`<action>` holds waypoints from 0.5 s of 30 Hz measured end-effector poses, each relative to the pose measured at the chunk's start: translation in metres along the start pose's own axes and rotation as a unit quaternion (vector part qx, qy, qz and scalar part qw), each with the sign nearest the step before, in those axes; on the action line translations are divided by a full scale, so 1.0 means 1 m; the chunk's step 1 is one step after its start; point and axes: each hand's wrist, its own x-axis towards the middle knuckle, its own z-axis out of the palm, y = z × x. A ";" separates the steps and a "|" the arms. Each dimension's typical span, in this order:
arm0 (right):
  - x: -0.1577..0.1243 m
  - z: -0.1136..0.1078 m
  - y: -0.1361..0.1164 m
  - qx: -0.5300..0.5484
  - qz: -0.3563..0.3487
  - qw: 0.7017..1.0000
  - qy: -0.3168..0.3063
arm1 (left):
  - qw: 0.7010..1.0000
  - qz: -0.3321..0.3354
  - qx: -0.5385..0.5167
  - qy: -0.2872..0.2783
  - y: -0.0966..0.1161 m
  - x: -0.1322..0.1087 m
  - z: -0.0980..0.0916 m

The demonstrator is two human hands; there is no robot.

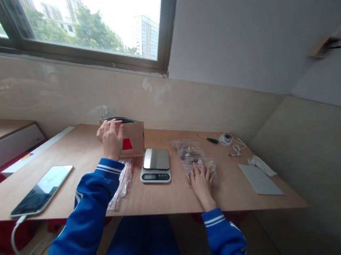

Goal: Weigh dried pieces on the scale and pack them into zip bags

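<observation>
My left hand [110, 138] is raised in front of a brown box [135, 138] with a dark opening and a red patch on its front. Its fingers are loosely bent near the box's top left edge, with nothing visible in them. Spread over the nearest of several filled clear zip bags [190, 150] lies my right hand [201, 183], fingers apart. The bags overlap in a row, and their dark contents are hard to make out. Between my hands stands a digital kitchen scale [156, 164] with a bare metal plate. Flat, clear zip bags [126, 179] with red seals lie beside my left sleeve.
A phone [43, 190] with a white cable lies at the left. Toward the back right are a screwdriver [212, 140], a white dome camera [225, 139] and a cable [236, 150]. A white sheet [260, 180] lies near the right edge, with a white bundle [262, 165] behind it.
</observation>
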 end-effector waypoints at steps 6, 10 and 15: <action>0.007 -0.021 -0.024 0.074 -0.004 0.997 0.034 | 1.000 0.011 0.011 0.004 0.005 -0.021 -0.028; -0.006 -0.077 -0.083 0.268 -0.246 0.927 0.086 | 1.000 0.005 0.010 -0.024 0.010 -0.033 -0.052; -0.017 -0.121 -0.166 0.296 -0.514 0.801 0.082 | 0.991 -0.021 0.012 -0.133 0.003 -0.045 -0.070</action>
